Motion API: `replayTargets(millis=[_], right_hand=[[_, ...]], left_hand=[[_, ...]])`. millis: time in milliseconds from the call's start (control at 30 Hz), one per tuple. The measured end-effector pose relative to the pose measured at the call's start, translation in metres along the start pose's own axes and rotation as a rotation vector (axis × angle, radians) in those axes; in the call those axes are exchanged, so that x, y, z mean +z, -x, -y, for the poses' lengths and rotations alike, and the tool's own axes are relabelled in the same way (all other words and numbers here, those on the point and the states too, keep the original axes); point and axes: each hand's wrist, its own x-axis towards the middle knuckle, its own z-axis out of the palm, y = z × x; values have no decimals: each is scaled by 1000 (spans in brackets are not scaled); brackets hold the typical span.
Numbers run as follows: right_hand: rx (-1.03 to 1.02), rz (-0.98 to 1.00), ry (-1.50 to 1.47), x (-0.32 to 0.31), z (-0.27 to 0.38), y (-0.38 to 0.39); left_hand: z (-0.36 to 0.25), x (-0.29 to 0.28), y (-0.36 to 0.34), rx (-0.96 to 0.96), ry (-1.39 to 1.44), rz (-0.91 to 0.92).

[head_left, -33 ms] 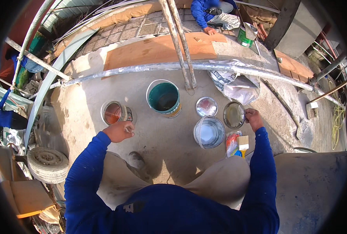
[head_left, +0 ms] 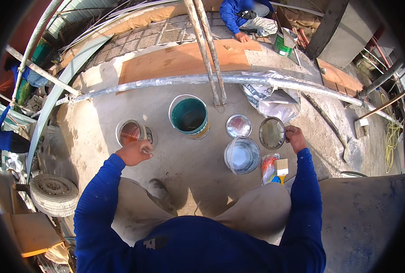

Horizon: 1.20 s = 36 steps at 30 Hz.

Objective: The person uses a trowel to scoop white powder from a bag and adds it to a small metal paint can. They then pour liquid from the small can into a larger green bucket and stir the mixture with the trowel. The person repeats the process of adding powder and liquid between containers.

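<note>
My right hand point(head_left: 296, 139) pinches the rim of a round metal can lid point(head_left: 272, 133) with a dull grey-olive face. My left hand point(head_left: 135, 153) is loosely closed in front of an open paint can point(head_left: 120, 132) with a reddish inside, and I see nothing in its fingers. I cannot tell whether it touches that can. Between the hands stands a green-lined bucket point(head_left: 175, 122) with dark contents. A small metal pail point(head_left: 242, 155) holding something pale stands left of my right hand, with a shiny round lid point(head_left: 238, 125) lying behind it.
A paintbrush point(head_left: 281, 167) lies beside a colourful plastic packet point(head_left: 269, 166) near my right knee. A long metal pipe point(head_left: 166, 83) crosses beyond the containers, with a white sack point(head_left: 275, 102) beneath it. A shovel point(head_left: 351, 154) lies right; a wheel point(head_left: 53, 194) lies left. Another person point(head_left: 245, 18) sits far off.
The whole view shifts slightly to the left. Both hands keep their places beside the can and on the lid.
</note>
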Motion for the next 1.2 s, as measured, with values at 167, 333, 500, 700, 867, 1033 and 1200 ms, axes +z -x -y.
replayTargets(millis=[167,333,500,700,867,1033,1200], right_hand=[[-77,-12,-90,-3,86,15],[-178,68,-190,23,150,11],[-209,231,-349,99,206,-6],[-129,445,-599,229,260,7],[-52,550,-629,304,259,1],[-25,654,-629,351,264,1],[13,690,-639,374,272,11]], left_hand=[[74,-39,-12,53,264,-195],[90,-55,-42,29,244,-331],[130,-45,-52,111,151,-297],[171,-53,-42,87,117,-551],[190,-143,9,-163,222,-1024],[251,-293,94,-486,289,-1275],[279,-393,174,-571,-205,-1159]])
